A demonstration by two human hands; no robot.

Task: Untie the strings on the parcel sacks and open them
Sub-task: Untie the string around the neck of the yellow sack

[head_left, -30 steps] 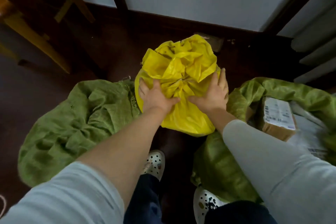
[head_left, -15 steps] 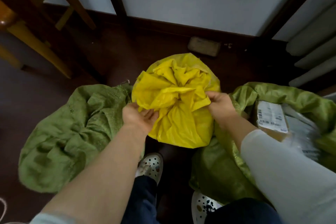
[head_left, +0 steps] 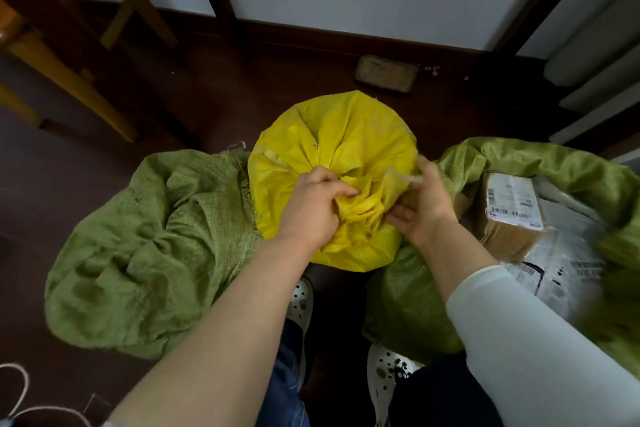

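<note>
The yellow sack stands upright, its mouth bunched on top. A crumpled green sack lies at its 9 o'clock and an open green sack at 3 o'clock.

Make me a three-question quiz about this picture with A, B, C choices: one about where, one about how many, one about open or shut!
1. Where is the yellow sack?
A) between the left green sack and the right green sack
B) on a chair
C) inside a box

2. How many green sacks are there?
A) one
B) two
C) four

3. The right green sack is:
A) tied shut
B) open
C) folded flat

Answers:
1 A, a green sack lies on each side of it.
2 B, one on the left and one on the right.
3 B, parcels show inside it.
</note>
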